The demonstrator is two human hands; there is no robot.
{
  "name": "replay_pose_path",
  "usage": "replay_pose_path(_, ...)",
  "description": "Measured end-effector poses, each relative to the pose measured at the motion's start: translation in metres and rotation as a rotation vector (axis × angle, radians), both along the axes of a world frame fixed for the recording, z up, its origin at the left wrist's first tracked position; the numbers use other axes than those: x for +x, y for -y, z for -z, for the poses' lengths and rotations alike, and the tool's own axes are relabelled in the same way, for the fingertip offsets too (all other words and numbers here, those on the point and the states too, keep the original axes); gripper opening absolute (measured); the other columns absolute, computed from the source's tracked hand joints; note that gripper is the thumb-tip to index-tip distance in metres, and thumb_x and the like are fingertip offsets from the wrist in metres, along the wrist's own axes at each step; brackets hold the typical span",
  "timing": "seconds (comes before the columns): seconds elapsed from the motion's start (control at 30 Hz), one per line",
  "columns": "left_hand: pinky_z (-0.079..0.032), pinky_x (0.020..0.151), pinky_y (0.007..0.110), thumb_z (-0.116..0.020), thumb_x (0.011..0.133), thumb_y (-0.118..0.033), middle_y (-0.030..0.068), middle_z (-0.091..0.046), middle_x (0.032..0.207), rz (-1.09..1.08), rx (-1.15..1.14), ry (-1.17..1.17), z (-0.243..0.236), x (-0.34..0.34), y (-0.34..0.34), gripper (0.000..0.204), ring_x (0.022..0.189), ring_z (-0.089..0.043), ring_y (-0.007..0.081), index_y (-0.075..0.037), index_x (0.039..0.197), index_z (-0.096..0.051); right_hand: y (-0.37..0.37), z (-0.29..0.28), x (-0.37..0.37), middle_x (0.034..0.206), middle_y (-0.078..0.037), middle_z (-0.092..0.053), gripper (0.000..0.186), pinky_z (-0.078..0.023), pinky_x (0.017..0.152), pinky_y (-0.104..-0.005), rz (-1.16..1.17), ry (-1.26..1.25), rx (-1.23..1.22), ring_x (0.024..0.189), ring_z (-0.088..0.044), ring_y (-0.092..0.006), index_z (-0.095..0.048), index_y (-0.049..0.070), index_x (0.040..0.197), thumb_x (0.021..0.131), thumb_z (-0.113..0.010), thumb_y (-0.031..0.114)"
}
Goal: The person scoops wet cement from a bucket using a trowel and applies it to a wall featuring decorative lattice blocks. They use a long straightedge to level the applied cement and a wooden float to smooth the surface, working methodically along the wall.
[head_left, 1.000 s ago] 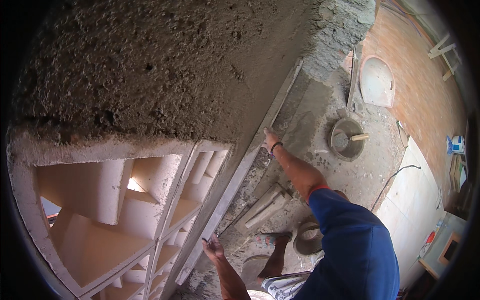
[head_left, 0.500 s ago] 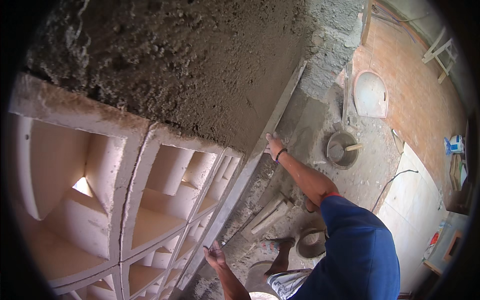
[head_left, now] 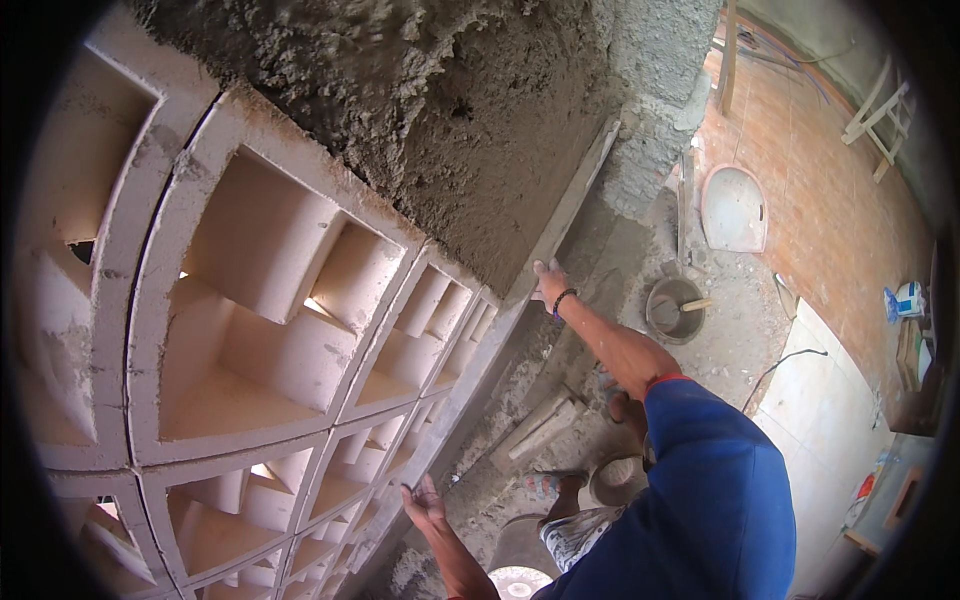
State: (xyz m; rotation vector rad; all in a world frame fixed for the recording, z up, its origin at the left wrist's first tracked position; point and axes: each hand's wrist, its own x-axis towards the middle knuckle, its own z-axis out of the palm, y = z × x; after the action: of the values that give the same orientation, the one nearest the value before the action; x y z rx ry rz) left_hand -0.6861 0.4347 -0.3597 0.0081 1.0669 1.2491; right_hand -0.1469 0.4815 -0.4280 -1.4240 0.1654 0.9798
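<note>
A long, straight, greyish screed bar (head_left: 470, 395) runs diagonally along the wall, from the wet mortar down past the pale breeze blocks (head_left: 240, 400). My right hand (head_left: 548, 285) is closed on its edge, just where the mortar (head_left: 500, 150) meets the blocks. Lower down, my left hand (head_left: 424, 503) has its fingers closed at the same bar's edge. The mortar looks smoother near the bar and rough farther left. A dark bracelet circles my right wrist.
On the gritty floor stand a bucket (head_left: 676, 309) with a wooden-handled tool inside and another bucket (head_left: 618, 480) by my feet. Wood pieces (head_left: 540, 428) lie near the wall. Beyond are a pale rounded board (head_left: 734, 208), white tiles (head_left: 825, 385) and a wooden trestle (head_left: 882, 115).
The view has shifted so more of the breeze blocks shows at left. Both hands stay at the bar, with little visible movement along it.
</note>
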Motion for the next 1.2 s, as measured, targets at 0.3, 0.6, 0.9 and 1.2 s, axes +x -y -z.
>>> replay_pose_path(0.3,-0.046,0.095,0.048,-0.063,0.086,-0.019,0.0148,-0.059,0.116,0.011,0.033,-0.042,-0.025,-0.003,0.002,0.031,0.109,-0.056,0.0300,-0.001,0.110,-0.054,0.006,-0.043,-0.003,0.145,-0.021,-0.023,0.079,-0.044,0.090,-0.0537,-0.003,-0.062,0.020,0.119,-0.042,-0.0467,0.000,0.006,0.145,0.091,-0.053,0.030)
replay_pose_path(0.6,-0.043,0.097,0.049,-0.062,0.086,-0.020,0.0133,-0.060,0.115,-0.031,-0.009,-0.030,-0.035,-0.005,0.002,0.028,0.110,-0.055,0.0302,-0.003,0.107,-0.056,0.003,-0.059,0.001,0.142,-0.021,-0.029,0.076,-0.046,0.088,-0.0530,-0.031,-0.069,0.070,0.117,-0.044,-0.0468,-0.007,0.008,0.145,0.090,-0.054,0.030)
replay_pose_path(0.9,-0.044,0.095,0.052,-0.063,0.085,-0.021,0.0107,-0.061,0.113,-0.116,-0.079,-0.016,-0.041,-0.010,-0.008,0.025,0.109,-0.055,0.0320,-0.007,0.105,-0.057,0.010,-0.111,0.010,0.140,-0.036,-0.018,0.072,-0.044,0.091,-0.0561,-0.018,-0.125,0.153,0.121,-0.037,-0.0497,-0.009,0.007,0.144,0.093,-0.045,0.042)
replay_pose_path(1.2,-0.046,0.095,0.050,-0.064,0.085,-0.019,0.0157,-0.057,0.118,-0.105,-0.062,0.042,-0.054,-0.010,0.000,0.032,0.111,-0.055,0.0317,-0.003,0.110,-0.054,0.008,-0.101,0.011,0.138,-0.037,-0.021,0.070,-0.046,0.087,-0.0578,-0.028,-0.099,0.135,0.118,-0.039,-0.0533,-0.016,0.011,0.144,0.091,-0.049,0.044)
